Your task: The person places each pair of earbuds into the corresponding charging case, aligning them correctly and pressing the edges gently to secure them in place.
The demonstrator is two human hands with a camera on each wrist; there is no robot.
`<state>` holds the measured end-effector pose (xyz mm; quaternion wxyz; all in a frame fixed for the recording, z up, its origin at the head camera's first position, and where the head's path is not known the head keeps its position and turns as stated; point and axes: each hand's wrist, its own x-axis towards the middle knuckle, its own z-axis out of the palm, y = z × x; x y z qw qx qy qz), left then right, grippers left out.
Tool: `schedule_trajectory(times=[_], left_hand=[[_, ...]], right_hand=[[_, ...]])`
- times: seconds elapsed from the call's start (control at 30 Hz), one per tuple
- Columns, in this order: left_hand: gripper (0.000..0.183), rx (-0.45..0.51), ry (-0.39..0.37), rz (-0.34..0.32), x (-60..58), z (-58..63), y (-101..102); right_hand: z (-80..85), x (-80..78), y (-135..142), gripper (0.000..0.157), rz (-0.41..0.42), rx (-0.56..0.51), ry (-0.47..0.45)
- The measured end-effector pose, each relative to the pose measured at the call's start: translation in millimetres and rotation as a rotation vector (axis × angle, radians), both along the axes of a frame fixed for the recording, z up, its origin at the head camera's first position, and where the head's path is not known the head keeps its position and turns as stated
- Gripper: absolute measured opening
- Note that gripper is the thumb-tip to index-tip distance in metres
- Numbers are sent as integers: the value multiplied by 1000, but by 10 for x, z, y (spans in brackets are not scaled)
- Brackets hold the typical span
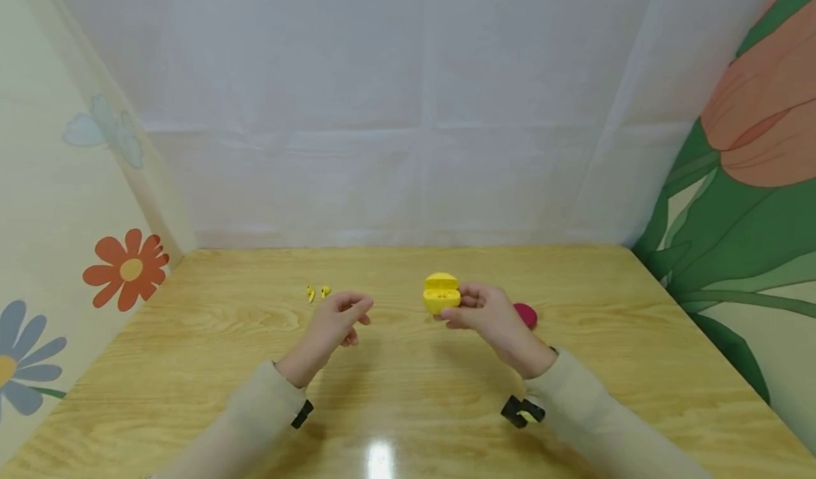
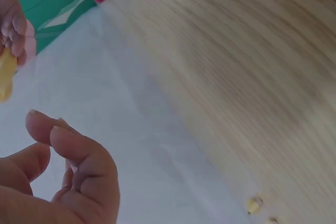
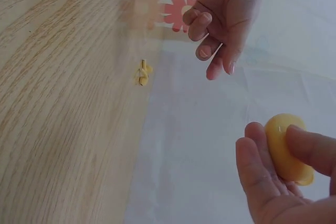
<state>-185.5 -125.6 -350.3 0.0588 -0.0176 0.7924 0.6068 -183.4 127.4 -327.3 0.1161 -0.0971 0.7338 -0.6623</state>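
Observation:
Raised above the table, a yellow earbud charging case (image 1: 441, 303) has its lid up and its slots facing me. My right hand (image 1: 492, 321) holds it from the right, with the thumb on one side and the fingers on the other, as the right wrist view shows. My left hand (image 1: 330, 325) hovers to the left, fingers loosely bent and nothing between them. Just beyond it, two yellow earbuds, one at the left (image 1: 310, 294) and one at the right (image 1: 326, 291), lie apart on the table.
A magenta round object (image 1: 525, 314) lies on the wooden table (image 1: 408, 394) behind my right hand, partly hidden by it. White sheeting (image 1: 408, 110) stands along the far edge. Flower-patterned panels flank both sides.

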Motion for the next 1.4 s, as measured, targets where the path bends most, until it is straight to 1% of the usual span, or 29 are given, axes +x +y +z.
schedule_trajectory(times=[0.17, 0.4, 0.5, 0.6, 0.67, 0.83, 1.03, 1.13, 1.27, 1.4], left_hand=[[35, -76, -3, 27, -20, 1, -202], [42, -70, -14, 70, -81, -22, -382], [41, -88, -24, 88, -103, -48, -435], [41, -132, -39, 106, -136, -88, -503], [40, -178, -50, 114, -160, -113, -554], [41, -248, -70, 116, -245, -172, -651], [40, -244, -96, 142, -332, -249, -697], [40, -244, -110, 147, -359, -267, -689], [40, -199, -142, 164, -410, -295, -675], [40, -119, -190, 191, -464, -346, -688]], right_hand=[[15, -13, 6, 36, 21, -1, 13], [23, -31, -12, 36, 11, -9, 13], [18, -36, -21, 37, 21, -19, 12], [16, -38, -28, 37, 30, -25, 12], [14, -39, -31, 36, 37, -27, 14], [10, -31, -28, 35, 40, -24, 23], [13, -22, -22, 34, 43, -25, 31], [11, -23, -22, 35, 47, -26, 28], [6, -27, -30, 34, 46, -28, 24], [0, -26, -38, 34, 49, -23, 22]])
